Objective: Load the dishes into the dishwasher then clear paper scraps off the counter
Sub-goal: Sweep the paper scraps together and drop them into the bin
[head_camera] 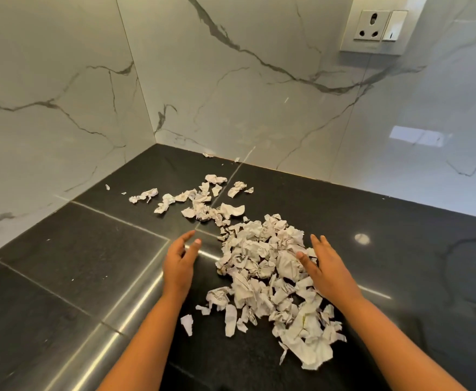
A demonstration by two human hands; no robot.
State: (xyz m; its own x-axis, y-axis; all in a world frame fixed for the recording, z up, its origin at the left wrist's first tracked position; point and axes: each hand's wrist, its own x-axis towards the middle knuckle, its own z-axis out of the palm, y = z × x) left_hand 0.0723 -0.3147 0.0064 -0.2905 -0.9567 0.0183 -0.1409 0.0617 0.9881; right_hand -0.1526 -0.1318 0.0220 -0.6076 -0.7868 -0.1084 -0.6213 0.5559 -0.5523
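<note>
Black polished counter [400, 249] meets white marble-look walls [231, 94] in a corner, with a socket [377, 26] high on the wall to the right. Between the two hands lies a heap of scraps [270, 272]: torn, crumpled bits of white paper with dark pen lines on them, piled thickest just beside the right hand and trailing toward the person. More loose scraps are scattered beyond the fingertips toward the corner, and a couple of tiny ones sit at the wall edge.

Left hand [179, 263] hovers just left of the heap, fingers spread and slightly curled, holding nothing; whether it touches the counter cannot be told. Right hand [330, 272] rests against the heap's right side, open with fingers extended, thumb touching the paper, gripping nothing. Both bare forearms reach in from the bottom edge. No container is visible.
</note>
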